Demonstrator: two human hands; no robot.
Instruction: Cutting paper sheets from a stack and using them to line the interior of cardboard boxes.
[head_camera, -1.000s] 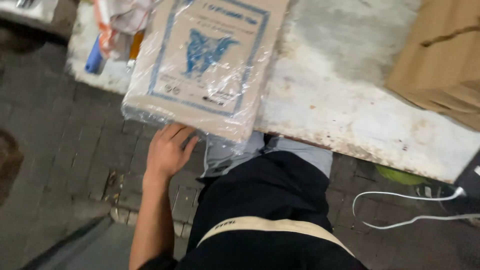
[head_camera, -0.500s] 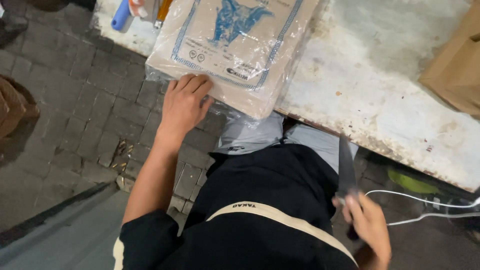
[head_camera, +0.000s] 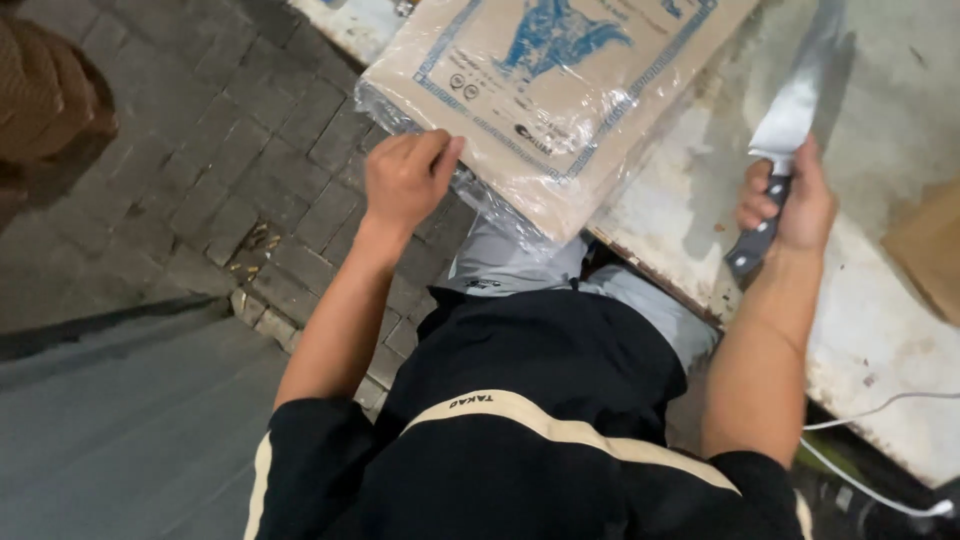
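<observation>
Item: plastic-wrapped flat cardboard package with blue printed border and figure, held at the edge of a worn whitish bench; knife now brought up.

Detail: left hand rests curled on the package's near corner, fingers bent over the film wrap, pressing it rather than enclosing it. Right hand, which half a second ago was down by the hip, is now raised over the bench, closed around the dark riveted handle of a broad-bladed steel kitchen knife, blade pointing away from the body (tip out of frame). Package overhangs the bench edge toward the person's dark apron. Blade and wrap are near but apart; the film looks intact. Also present: grey paving-brick floor, white cable, brown cardboard box at right.
</observation>
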